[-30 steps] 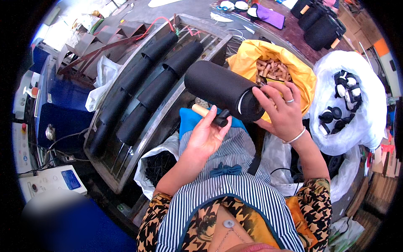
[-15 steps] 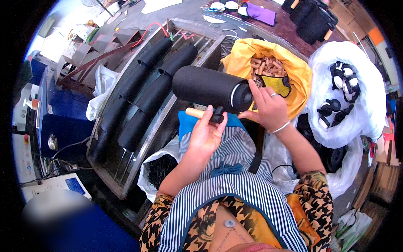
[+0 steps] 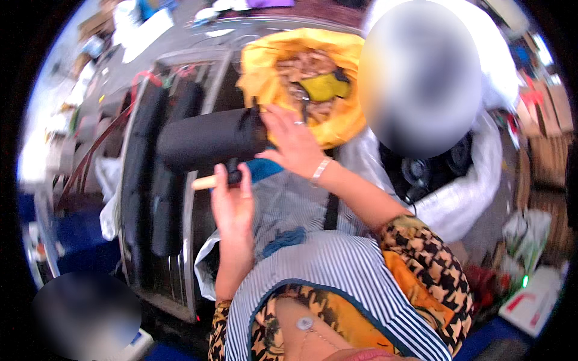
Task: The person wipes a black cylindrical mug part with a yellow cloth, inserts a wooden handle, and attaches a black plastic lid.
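My right hand (image 3: 295, 141) grips one end of a matte black cylinder (image 3: 205, 138), fingers over the top of that end and thumb below it. The cylinder lies nearly level, pointing left. Just under it, my left hand (image 3: 232, 210) pinches a small black fitting (image 3: 233, 171) between thumb and fingers. A tan wooden-looking peg (image 3: 204, 183) sticks out leftward from this fitting. Motion blur hides whether the fitting touches the cylinder. Beyond my right hand stands a yellow bag (image 3: 259, 60) holding many tan pegs (image 3: 301, 66) and a yellow-green piece (image 3: 325, 88).
Rows of black cylinders (image 3: 139, 198) lie in a metal-framed rack (image 3: 188, 253) on the left. To the right, a white plastic sack (image 3: 463, 204) holds black round parts (image 3: 415, 171). Stacked cardboard (image 3: 549, 153) stands at the far right. A blurred patch covers part of the upper right.
The view has swung, so the rack, bag and both hands sit further left in the picture. Both hands keep their holds. The cylinder's white ring no longer shows.
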Tool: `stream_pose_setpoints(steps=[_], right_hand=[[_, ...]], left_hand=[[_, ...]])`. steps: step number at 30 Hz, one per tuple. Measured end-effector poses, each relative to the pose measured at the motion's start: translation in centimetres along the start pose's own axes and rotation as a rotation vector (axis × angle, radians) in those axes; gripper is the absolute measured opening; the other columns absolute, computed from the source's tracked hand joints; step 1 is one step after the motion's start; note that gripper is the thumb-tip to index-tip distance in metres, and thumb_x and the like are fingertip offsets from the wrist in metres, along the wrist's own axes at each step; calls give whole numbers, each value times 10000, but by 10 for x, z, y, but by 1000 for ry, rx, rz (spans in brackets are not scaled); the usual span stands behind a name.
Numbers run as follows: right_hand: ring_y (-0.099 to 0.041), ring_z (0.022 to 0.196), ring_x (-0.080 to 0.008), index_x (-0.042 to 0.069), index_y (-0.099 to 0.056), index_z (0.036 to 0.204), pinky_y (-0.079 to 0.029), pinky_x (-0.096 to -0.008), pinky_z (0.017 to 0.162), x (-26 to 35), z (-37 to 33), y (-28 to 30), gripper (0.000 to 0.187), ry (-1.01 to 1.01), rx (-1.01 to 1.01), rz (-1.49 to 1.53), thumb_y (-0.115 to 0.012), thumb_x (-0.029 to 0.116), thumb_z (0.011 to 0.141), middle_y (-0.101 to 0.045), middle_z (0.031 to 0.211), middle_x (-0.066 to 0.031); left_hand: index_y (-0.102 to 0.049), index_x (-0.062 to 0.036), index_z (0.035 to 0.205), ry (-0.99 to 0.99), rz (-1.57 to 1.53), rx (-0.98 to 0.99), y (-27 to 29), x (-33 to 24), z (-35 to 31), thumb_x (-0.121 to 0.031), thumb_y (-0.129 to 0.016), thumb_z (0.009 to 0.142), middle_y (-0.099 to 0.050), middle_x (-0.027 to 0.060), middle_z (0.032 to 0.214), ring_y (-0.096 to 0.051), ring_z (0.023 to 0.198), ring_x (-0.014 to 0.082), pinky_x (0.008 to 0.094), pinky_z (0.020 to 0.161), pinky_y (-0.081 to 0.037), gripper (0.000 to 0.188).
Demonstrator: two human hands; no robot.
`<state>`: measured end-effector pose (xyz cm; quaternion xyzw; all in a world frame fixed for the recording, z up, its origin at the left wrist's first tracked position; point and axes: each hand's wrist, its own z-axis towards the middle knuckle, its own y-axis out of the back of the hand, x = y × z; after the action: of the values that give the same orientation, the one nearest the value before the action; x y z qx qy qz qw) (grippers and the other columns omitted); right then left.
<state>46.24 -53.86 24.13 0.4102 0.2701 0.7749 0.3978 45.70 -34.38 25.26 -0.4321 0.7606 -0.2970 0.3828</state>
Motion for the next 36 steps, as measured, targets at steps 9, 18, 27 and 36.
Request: stream_pose_setpoints(steps=[9,18,27,36], right_hand=[[-544,1131,-296,58,-568,986,-494,-388,876,-28,-5,18,459,222,-87,-201,-726,366,685,-549,1242,-146],[-686,769,-208,22,-484,1012,-574,-313,705,-4,-32,-3,442,-951,196,1719,-532,459,971,-661,840,-140],[-685,916,-345,64,-709,955,-549,-455,792,-235,-187,112,222,-1083,715,-580,-574,218,866,-700,986,-181],[-618,1062,-353,49,-630,1150,-491,-414,934,-310,-285,164,632,-1173,680,-440,-827,373,644,-655,1126,-182]], left_hand=[[-566,-4,1092,-79,212,-7,-10,10,-7,-108,-636,929,-616,135,1116,-613,1026,231,353,921,-577,206],[-458,-58,1125,-603,927,200,-19,37,-5,-79,-612,941,-489,78,1181,-542,989,156,330,837,-540,241],[-621,-14,1105,-1064,1730,44,-14,-68,-41,14,-667,832,-625,69,1061,-576,977,168,295,925,-430,278],[-585,2,1081,-502,1616,202,59,-91,-43,80,-670,787,-580,56,1071,-550,1012,148,275,901,-439,316]])
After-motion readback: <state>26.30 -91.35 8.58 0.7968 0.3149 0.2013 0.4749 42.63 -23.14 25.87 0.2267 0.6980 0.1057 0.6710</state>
